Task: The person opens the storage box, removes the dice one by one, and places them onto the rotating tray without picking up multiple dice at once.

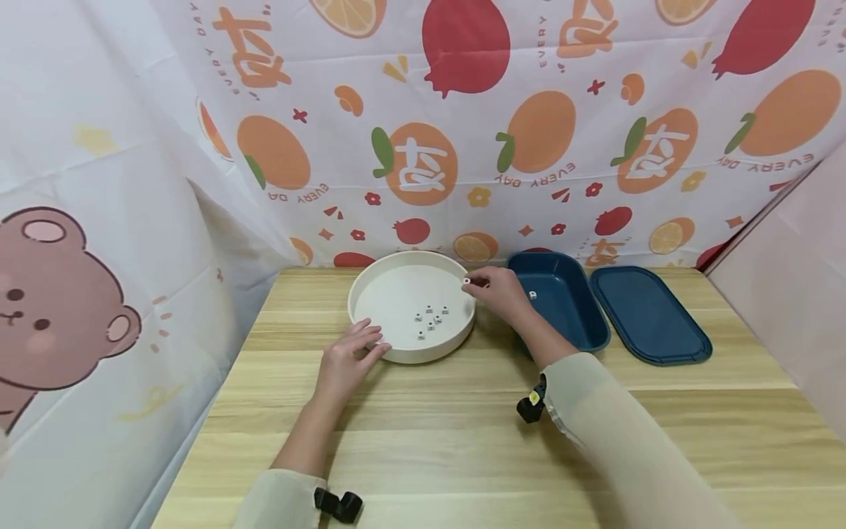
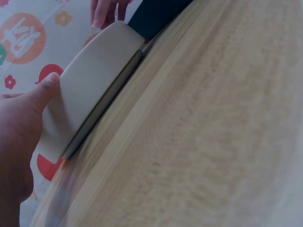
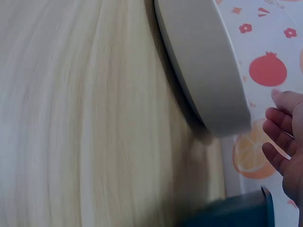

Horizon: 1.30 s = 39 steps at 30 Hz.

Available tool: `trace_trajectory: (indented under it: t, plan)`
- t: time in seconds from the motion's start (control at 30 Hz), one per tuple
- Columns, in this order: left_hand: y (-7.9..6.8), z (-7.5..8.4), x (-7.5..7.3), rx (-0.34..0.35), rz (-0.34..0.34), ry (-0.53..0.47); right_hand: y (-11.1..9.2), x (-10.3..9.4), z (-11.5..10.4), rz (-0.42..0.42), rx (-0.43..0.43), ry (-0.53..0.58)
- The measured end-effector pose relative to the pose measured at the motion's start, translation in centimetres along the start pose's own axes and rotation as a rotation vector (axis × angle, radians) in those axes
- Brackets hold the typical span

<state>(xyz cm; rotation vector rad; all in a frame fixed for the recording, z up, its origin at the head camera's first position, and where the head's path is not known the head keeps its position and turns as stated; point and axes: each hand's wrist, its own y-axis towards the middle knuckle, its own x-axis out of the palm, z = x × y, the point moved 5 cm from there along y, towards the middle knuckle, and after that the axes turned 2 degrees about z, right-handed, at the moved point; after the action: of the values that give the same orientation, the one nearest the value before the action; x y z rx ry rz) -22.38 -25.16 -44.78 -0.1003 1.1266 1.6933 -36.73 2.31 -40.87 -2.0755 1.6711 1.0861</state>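
Observation:
My right hand point(image 1: 497, 291) pinches a small white die point(image 1: 466, 281) between thumb and fingertips, above the right rim of a round cream tray point(image 1: 377, 283). In the right wrist view, the right hand point(image 3: 286, 135) is beyond the tray's wall point(image 3: 208, 71), and the die cannot be made out. Several white dice point(image 1: 431, 325) with dark marks lie on the tray floor. My left hand point(image 1: 345, 364) touches the tray's near-left rim with relaxed fingers; the thumb point(image 2: 49, 82) lies at the rim's edge in the left wrist view.
Right of the tray stands a deep dark-blue box point(image 1: 598, 330) with a white die point(image 1: 532, 294) visible in it, partly covered by my right forearm. Its flat blue lid point(image 1: 651, 316) lies farther right on the wooden table point(image 1: 436, 441). A fruit-print cloth point(image 1: 482, 213) hangs behind.

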Motion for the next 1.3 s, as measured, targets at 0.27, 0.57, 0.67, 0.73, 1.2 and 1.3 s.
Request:
trace_trajectory:
  t: [0.27,0.57,0.67,0.73,1.2,1.3]
  plan:
    - [0.0,0.2,-0.1,0.011,0.009,-0.005,0.9,2.9,-0.8,-0.033,0.018,0.000]
    - [0.0,0.3,-0.1,0.018,0.012,-0.009,1.8,5.7,-1.7,-0.137,0.044,-0.122]
    - [0.1,0.3,-0.1,0.013,0.007,-0.007,2.2,6.6,-1.9,-0.188,0.066,-0.197]
    - [0.1,0.2,-0.1,0.012,0.006,0.000,2.4,7.0,-2.1,-0.217,0.094,-0.220]
    - [0.0,0.2,-0.1,-0.005,0.000,0.008,2.2,7.9,-2.4,-0.249,0.190,-0.388]
    - [0.0,0.2,-0.1,0.002,0.004,0.011,2.1,8.0,-2.5,-0.248,0.186,-0.415]
